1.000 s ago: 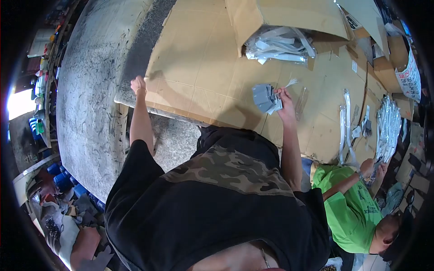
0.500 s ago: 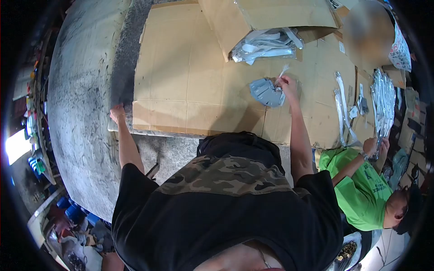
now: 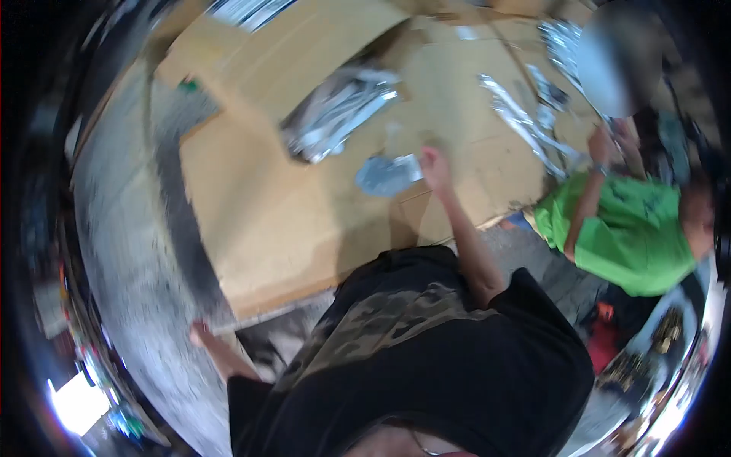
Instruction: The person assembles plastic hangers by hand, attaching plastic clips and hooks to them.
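The view is smeared by motion. My right hand point(image 3: 435, 169) is over the cardboard sheet point(image 3: 259, 221), just right of a fanned bunch of grey card-like pieces point(image 3: 381, 177). Its fingers are too blurred to tell whether they grip anything. A faint whitish tuft point(image 3: 393, 135) shows just above the bunch, apart from the hand. Far to the left, my left hand point(image 3: 200, 333) looks closed like a fist at the front edge of the grey table point(image 3: 137, 244), with nothing visible in it.
An open carton point(image 3: 304, 46) holds plastic-wrapped pale strips point(image 3: 343, 114). More pale strips point(image 3: 521, 122) lie toward the right. Beyond them, a co-worker in a green shirt point(image 3: 624, 232) has both hands near silvery wrapped strips point(image 3: 563, 46).
The camera has turned, so the scene sits rotated and lower left. My right hand has come off the grey bunch to its right side. My left hand stays at the table edge.
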The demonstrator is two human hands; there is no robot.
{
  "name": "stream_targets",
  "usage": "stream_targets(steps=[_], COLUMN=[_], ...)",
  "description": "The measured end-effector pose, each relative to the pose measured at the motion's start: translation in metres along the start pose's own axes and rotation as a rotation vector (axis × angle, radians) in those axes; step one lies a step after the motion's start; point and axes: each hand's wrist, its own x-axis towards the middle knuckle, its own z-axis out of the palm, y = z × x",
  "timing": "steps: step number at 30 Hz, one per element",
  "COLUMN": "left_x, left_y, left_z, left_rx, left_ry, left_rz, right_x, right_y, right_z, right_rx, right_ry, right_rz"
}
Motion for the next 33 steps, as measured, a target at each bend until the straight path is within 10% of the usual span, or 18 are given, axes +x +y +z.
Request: stream_targets(steps=[10, 11, 12, 13, 21, 33], left_x=[-0.035, -0.070, -0.088, -0.166, -0.498, -0.547], left_y=[-0.001, -0.008, -0.013, -0.006, 0.024, 0.009], left_z=[0.074, 0.096, 0.127, 0.165, 0.308, 0.303], left_rx=[0.174, -0.377, -0.267, 0.491, 0.309, 0.161], left_ry=[-0.303, -0.747, -0.981, -0.853, -1.466, -1.301], left_rz=[0.155, -0.347, -0.531, 0.091, -0.053, -0.542], right_x=[-0.075, -0.078, -0.082, -0.088, -0.137, -0.177], right_y=[-0.002, -0.003, -0.006, -0.018, -0.090, -0.066], right_z=[-0.069, -0.066, -0.062, -0.060, -0.065, -0.102], right_rx=[0.179, 0.180, 0.180, 0.196, 0.473, 0.454], right_ry=[0.183, 0.054, -0.082, -0.144, -0.785, -0.562], right_rz=[0.149, 0.179, 0.208, 0.144, -0.255, 0.017])
